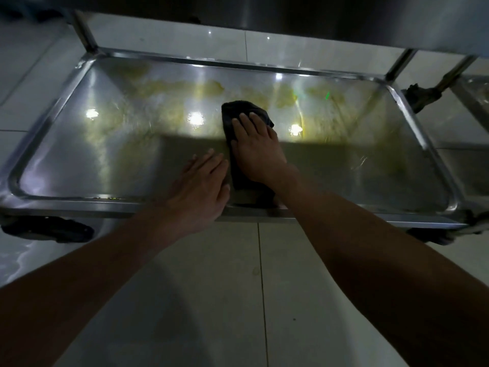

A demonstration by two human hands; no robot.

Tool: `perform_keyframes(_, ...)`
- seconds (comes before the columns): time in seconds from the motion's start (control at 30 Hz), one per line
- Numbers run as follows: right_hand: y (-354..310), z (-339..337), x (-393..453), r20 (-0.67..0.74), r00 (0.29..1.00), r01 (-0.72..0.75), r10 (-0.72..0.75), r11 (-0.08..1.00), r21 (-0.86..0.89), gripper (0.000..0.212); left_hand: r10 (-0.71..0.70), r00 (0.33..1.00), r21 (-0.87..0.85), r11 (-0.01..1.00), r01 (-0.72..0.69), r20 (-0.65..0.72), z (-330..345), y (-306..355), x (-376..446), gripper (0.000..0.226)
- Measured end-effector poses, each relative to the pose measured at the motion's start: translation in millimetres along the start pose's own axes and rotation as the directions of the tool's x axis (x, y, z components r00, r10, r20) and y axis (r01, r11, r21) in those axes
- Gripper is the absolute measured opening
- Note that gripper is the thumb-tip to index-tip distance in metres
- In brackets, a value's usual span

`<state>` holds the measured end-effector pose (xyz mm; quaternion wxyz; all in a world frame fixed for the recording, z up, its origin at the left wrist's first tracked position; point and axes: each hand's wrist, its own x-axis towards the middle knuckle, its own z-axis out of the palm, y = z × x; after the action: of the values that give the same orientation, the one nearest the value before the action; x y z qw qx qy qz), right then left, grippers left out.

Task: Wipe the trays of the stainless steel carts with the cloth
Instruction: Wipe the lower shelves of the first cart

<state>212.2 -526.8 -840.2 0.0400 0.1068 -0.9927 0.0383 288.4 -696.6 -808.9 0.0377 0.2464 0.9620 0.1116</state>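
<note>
A stainless steel cart's lower tray (66,123) fills the middle of the view, smeared with yellowish streaks toward its far side. A dark cloth (238,112) lies folded on the tray's centre. My right hand (255,147) presses flat on the cloth with straight fingers. My left hand (201,186) rests flat on the tray next to the cloth, near the front rim, fingers straight and holding nothing.
An upper shelf (344,17) of the cart overhangs at the top, carried by corner posts (84,30). Dark caster wheels (53,230) sit under the front corners. A second cart's tray (473,94) shows at the right edge. Pale floor tiles (211,287) surround the cart.
</note>
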Motion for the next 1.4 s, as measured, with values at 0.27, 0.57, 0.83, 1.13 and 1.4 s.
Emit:
perform_keyframes(0.27,21,2,2,-0.027,1.0,0.002,-0.002,1.0,0.029,0.056,-0.023,0.999,-0.045,0.999,0.025,0.044,0,24,16,0.057)
perform_keyframes(0.57,95,-5,-21,-0.049,0.994,-0.094,0.093,0.996,-0.013,0.059,-0.002,0.997,0.007,1.0,0.002,0.074,0,60,37,0.055)
perform_keyframes(0.83,161,-14,-43,-0.025,0.983,-0.183,0.182,0.983,-0.026,0.059,0.075,0.993,-0.013,0.997,-0.074,0.09,9,118,69,0.058)
perform_keyframes(1.13,240,-25,-71,-0.035,0.945,-0.325,0.324,0.945,-0.033,0.058,0.173,0.982,-0.057,0.984,-0.169,0.076,28,175,102,0.055)
perform_keyframes(1.4,293,-38,-106,-0.006,0.9,-0.436,0.436,0.899,-0.029,0.058,0.241,0.968,-0.064,0.969,-0.237,0.075,42,214,113,0.053)
